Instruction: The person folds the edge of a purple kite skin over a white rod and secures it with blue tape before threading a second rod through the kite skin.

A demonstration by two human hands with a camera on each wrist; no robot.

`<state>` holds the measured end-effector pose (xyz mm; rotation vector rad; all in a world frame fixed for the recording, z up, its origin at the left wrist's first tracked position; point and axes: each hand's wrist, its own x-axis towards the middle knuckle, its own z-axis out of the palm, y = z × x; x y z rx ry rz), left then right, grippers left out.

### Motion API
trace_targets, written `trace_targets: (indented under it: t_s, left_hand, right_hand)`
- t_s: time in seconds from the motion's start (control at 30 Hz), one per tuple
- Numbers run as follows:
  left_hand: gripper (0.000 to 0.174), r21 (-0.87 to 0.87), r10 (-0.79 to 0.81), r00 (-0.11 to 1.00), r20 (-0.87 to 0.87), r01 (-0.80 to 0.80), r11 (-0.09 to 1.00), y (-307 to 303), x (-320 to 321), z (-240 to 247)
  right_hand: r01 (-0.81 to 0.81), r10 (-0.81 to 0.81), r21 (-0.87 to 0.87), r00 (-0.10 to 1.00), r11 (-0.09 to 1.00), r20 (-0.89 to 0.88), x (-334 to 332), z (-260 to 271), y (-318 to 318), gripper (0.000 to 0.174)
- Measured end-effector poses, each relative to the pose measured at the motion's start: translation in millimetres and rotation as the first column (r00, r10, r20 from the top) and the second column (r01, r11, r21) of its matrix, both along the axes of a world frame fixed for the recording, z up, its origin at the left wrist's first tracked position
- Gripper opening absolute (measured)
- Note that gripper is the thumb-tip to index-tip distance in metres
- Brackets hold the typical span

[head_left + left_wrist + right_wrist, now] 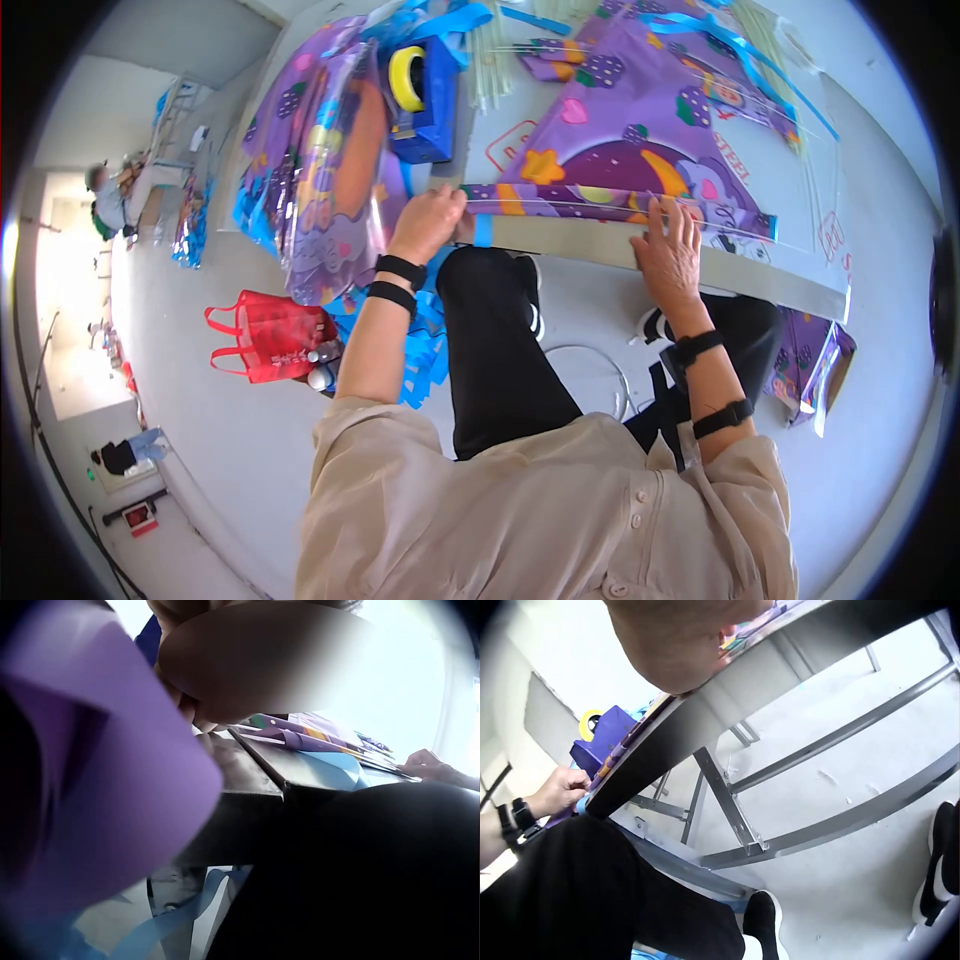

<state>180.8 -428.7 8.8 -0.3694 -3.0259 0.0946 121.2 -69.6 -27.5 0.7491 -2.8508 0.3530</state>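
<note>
A purple printed sheet (610,120) with cartoon fruit and a moon lies on the table, its near edge turned into a narrow strip (570,200). Along that strip runs a thin pale rod. My left hand (428,222) has its fingers curled at the strip's left end, pinching the sheet there. Further right, my right hand (670,255) rests with extended fingers on the strip near its right end. In the right wrist view, the left hand (559,791) shows at the far end of the table edge. A blue tape piece (483,231) hangs beside the left hand.
A blue tape dispenser (425,110) with a yellow roll stands left of the sheet. Plastic-wrapped purple sheets (330,170) hang over the table's left side. Thin rods (490,60) and blue ribbons (740,50) lie at the back. A red bag (265,335) is on the floor.
</note>
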Motion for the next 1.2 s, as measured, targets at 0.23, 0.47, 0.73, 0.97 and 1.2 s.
trace_targets:
  t_s: [0.23,0.47,0.73,0.97,1.2]
  left_hand:
    - [0.011,0.213,0.292,0.941,-0.172,-0.254,0.943,-3,-4,18]
    - [0.014,0.850,0.726,0.685,0.057,-0.415,0.325,-81,-74,12]
    - [0.009,0.882,0.701,0.557,0.446,-0.405,-0.239,-51,-71,49]
    - [0.021,0.768,0.476,0.616,0.628,-0.391,-0.508,-53,-48,48]
    - [0.021,0.676,0.229,0.676,0.701,-0.525,-0.517,-41,-26,-5]
  right_hand:
    - [-0.121,0.125,-0.084,0.991,0.989,0.053,3,-1,9,0.062]
    - [-0.109,0.111,-0.084,0.994,0.991,0.021,4,1,7,0.058]
    - [-0.097,0.101,-0.092,0.994,0.991,0.047,4,0,8,0.058]
    - [-0.080,0.085,-0.086,0.994,0.993,0.061,4,0,8,0.059]
    - [-0.073,0.077,-0.103,0.996,0.992,0.038,4,-1,8,0.061]
